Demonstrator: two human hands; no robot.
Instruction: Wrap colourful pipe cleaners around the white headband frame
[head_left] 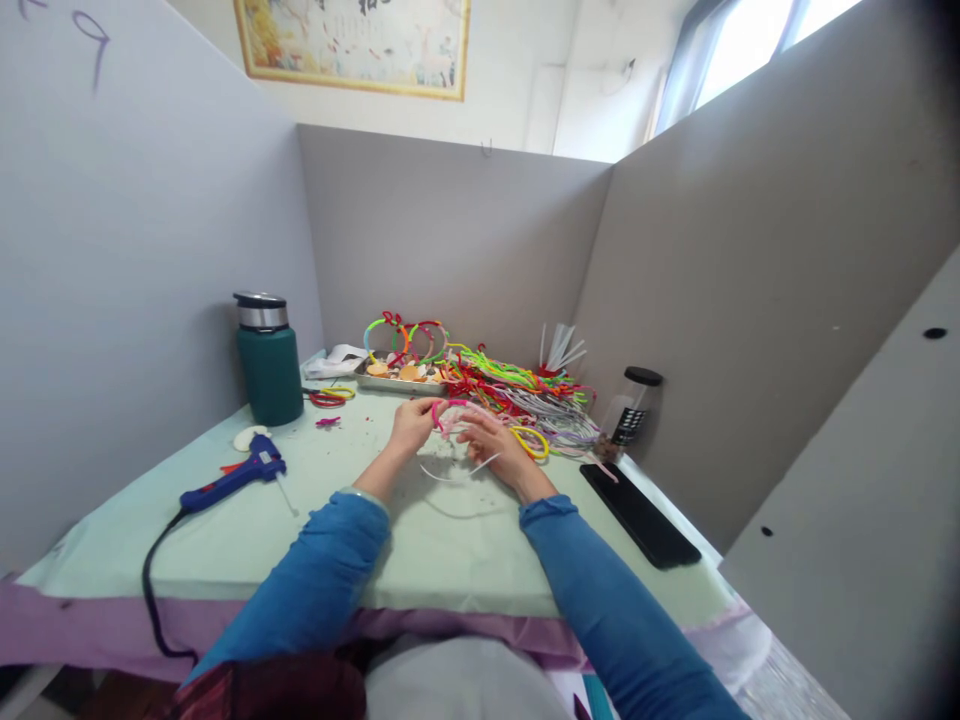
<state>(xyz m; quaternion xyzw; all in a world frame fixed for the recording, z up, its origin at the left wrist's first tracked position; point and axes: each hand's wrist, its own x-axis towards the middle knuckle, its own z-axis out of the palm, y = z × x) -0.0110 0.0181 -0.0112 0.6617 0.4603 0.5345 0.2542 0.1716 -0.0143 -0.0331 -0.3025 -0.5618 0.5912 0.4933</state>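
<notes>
Just past the middle of the table, my left hand (412, 425) pinches one side of a thin hoop wrapped in bright pink pipe cleaner (438, 412). My right hand (493, 442) is closed at the other side, its fingers on a pale pink pipe cleaner (454, 422) along the hoop. The fingers partly cover where the two pinks meet. A bare white strip (439, 478) of the hoop curves below my hands towards me. Close to the right hand lies a yellow ring (534, 443).
A blue glue gun (236, 478) with a cord and a green bottle (268, 370) stand left. Behind are scissors (330, 397), a metal tray (401, 384) with decorated hoops, and heaped pipe cleaners (517, 385). A clear jar (628, 412) and black phone-like slab (637, 515) are right. Partitions enclose the table.
</notes>
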